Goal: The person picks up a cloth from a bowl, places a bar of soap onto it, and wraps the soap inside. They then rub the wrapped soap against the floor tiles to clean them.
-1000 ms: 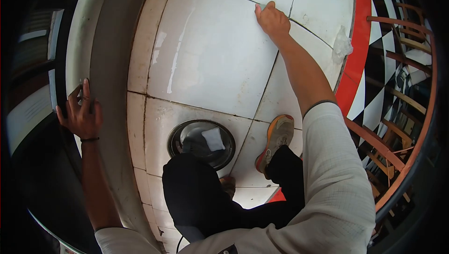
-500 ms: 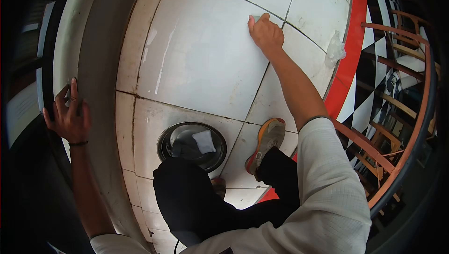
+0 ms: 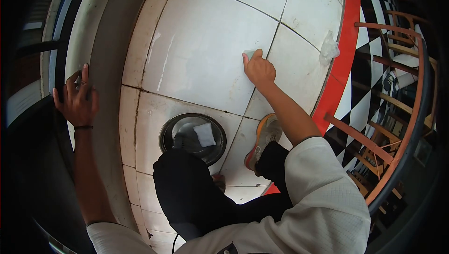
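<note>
My right hand [image 3: 258, 70] presses a small pale cloth [image 3: 248, 54] flat against the white tiled floor [image 3: 210, 48], beside a dark grout line. Only a corner of the cloth shows past my fingertips. My left hand [image 3: 77, 100] rests with fingers spread on the white ledge [image 3: 96, 43] at the left, holding nothing. A dark band circles that wrist. I am crouched, with black trousers and an orange-soled shoe [image 3: 262, 139] on the tiles.
A dark round basin [image 3: 192, 137] with water and a white sponge [image 3: 204, 134] stands by my knee. A crumpled clear plastic bag [image 3: 328, 47] lies near the red floor stripe [image 3: 337, 62]. Wooden chairs [image 3: 388, 90] stand on checkered tiles at the right.
My right hand has slid the cloth across the tile toward me, from the far grout line to nearer my shoe. The left hand has stayed on the ledge.
</note>
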{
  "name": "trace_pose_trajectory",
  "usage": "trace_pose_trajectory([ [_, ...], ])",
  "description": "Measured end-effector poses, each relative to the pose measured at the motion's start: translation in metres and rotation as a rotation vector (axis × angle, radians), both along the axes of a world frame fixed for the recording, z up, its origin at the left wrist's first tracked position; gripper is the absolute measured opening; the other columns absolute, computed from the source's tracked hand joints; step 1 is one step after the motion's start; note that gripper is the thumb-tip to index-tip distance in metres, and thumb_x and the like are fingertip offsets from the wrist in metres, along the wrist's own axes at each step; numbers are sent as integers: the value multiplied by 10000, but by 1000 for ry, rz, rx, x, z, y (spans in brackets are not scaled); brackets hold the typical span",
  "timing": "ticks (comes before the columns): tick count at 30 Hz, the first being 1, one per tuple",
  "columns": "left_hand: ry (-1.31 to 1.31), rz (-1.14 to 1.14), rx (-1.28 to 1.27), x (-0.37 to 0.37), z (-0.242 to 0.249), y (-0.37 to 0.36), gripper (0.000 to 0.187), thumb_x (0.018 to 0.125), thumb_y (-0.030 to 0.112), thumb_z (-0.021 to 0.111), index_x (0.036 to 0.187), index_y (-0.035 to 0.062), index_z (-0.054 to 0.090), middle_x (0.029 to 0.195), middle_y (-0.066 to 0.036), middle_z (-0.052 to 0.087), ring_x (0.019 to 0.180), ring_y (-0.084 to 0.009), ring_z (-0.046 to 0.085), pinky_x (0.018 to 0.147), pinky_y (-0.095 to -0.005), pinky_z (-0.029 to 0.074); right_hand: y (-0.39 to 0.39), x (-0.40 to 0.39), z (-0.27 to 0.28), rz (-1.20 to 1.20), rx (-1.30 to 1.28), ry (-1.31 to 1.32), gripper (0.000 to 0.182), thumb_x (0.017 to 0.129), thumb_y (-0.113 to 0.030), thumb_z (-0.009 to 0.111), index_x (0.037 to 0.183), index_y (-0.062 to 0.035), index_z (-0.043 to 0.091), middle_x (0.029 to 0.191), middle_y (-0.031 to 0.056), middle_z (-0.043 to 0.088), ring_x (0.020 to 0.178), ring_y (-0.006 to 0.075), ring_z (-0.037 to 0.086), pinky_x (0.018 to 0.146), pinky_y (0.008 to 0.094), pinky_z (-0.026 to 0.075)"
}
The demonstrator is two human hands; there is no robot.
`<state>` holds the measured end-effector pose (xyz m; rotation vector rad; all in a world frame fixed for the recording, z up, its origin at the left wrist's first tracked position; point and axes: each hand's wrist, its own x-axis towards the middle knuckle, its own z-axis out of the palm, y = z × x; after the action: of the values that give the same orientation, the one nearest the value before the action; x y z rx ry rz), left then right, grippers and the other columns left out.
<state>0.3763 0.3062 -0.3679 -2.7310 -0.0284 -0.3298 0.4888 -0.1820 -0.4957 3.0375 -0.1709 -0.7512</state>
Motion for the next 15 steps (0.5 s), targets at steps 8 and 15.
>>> trace_pose_trajectory([
  [8,-34,-26,3,1,-8,4,608,782,292,642,1377,397,574,1199,125,639,1024,-68,618,1162,-511,161,24,109,-11,-39,47,-174,525,985,-520,442,972,-4,535,821,192,707,767,349,712,676,455,565],
  [15,-42,-31,-3,0,-2,2,647,765,285,652,1393,402,551,1211,101,620,1095,-74,596,1175,-500,146,33,128,-11,-40,50,-225,555,982,-562,431,1009,-14,513,825,155,716,774,321,721,655,437,570],
])
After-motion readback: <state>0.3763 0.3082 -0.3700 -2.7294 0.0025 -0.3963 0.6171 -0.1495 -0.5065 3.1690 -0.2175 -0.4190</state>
